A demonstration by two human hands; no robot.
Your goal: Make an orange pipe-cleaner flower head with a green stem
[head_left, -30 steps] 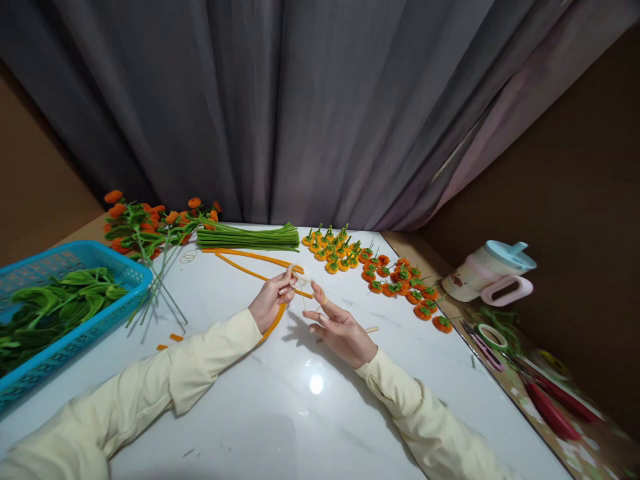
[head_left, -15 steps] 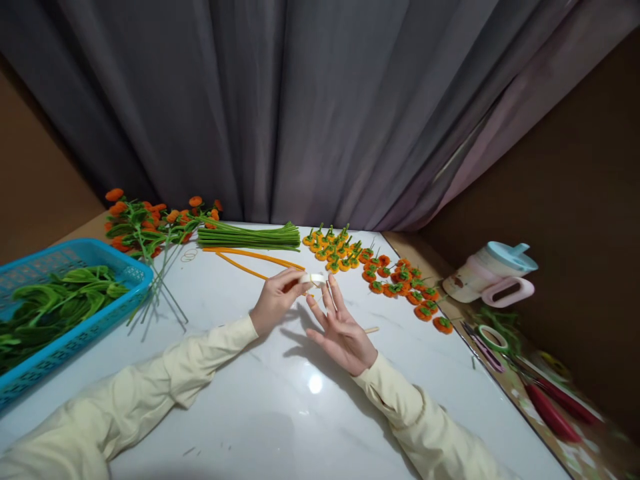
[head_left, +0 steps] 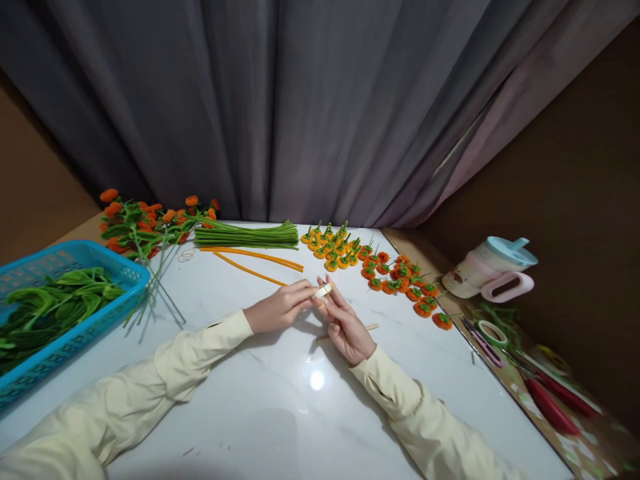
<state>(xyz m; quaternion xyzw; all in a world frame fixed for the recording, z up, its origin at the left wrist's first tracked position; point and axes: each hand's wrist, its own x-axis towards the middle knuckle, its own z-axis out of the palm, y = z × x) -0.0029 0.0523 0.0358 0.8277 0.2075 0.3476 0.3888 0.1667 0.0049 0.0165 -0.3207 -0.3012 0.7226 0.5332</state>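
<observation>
A small white ring-shaped piece (head_left: 323, 291), perhaps a roll of tape, is between my two hands over the middle of the table. My left hand (head_left: 280, 307) pinches its left side with fingers together. The fingers of my right hand (head_left: 347, 327) close on it from the right. Orange stems (head_left: 255, 256) lie just beyond my left hand, and a thin wooden stick (head_left: 371, 327) lies partly hidden under my right hand. Yellow flower heads (head_left: 331, 253) with green stubs stand behind the hands.
Green stems (head_left: 245, 235) and orange flowers (head_left: 143, 223) lie at the back left. A blue basket (head_left: 135, 277) holds leaves. Orange flower heads (head_left: 400, 273) are at the right, near a lidded cup (head_left: 470, 270), green tape (head_left: 492, 333) and red-handled pliers (head_left: 553, 407).
My right hand has closed from spread fingers onto the white ring. My left hand has turned flatter, and the ring has moved slightly right and nearer.
</observation>
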